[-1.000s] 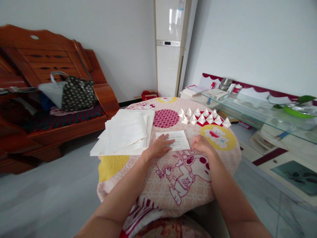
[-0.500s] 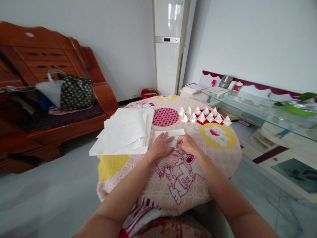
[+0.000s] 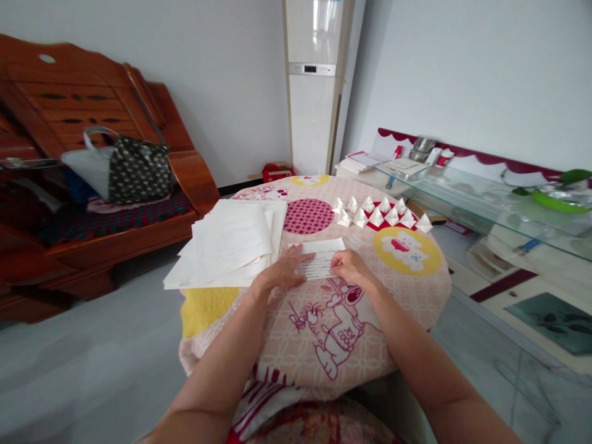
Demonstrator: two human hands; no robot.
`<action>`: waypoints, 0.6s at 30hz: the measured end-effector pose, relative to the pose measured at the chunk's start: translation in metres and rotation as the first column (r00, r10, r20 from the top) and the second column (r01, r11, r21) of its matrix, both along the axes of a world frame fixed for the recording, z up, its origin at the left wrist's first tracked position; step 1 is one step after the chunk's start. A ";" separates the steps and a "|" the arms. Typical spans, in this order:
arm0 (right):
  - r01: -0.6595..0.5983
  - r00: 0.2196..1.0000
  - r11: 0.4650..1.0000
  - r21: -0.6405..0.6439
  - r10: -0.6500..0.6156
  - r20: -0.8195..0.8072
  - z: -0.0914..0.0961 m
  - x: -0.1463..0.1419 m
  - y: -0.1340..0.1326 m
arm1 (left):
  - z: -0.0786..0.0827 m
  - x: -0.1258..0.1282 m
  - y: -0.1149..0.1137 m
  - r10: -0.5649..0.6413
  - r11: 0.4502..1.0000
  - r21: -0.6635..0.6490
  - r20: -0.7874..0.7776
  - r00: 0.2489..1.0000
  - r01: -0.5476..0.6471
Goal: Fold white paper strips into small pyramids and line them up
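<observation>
A small printed paper slip (image 3: 321, 256) lies on a round table covered with a pink cartoon cloth (image 3: 324, 333). My left hand (image 3: 284, 271) lies flat on the slip's left part with fingers stretched out. My right hand (image 3: 349, 266) rests at the slip's right edge, its fingers curled and pinching the paper. A row of several small white folded paper shapes (image 3: 382, 214) stands further back on the table. A loose stack of white sheets (image 3: 231, 243) lies to the left of my left hand.
A wooden bench (image 3: 69, 179) with a dotted bag (image 3: 134, 169) stands at the left. A tall white air conditioner (image 3: 312, 86) stands in the corner. A glass shelf unit (image 3: 499, 209) with books, cups and a green dish runs along the right.
My right hand has slid left from beside the slip onto its right edge and closed on the paper, which now looks narrower. My left hand has stayed on the slip.
</observation>
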State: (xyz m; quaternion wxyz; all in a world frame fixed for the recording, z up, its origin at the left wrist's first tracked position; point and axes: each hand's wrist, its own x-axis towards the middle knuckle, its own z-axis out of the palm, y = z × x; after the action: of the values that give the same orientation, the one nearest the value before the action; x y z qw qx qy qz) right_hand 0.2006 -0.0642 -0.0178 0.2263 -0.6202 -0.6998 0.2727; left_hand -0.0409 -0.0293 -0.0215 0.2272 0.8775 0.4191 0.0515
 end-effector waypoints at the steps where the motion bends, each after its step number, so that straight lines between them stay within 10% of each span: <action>1: 0.006 1.000 1.000 -0.002 -0.006 -0.002 0.001 0.001 0.000 | 0.001 -0.002 0.000 0.000 1.000 -0.021 -0.009 1.000 0.000; 18: 0.343 0.926 0.936 -0.073 -0.350 -0.143 -0.002 0.031 0.005 | 0.001 -0.028 0.010 -0.113 0.991 -0.061 0.047 0.993 0.115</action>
State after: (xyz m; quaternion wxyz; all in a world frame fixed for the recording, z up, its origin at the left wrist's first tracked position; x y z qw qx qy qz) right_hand 0.2314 -0.0588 -0.0199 0.3096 -0.7164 -0.5531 0.2916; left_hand -0.0688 -0.0196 -0.0205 0.2665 0.8910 0.3647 0.0443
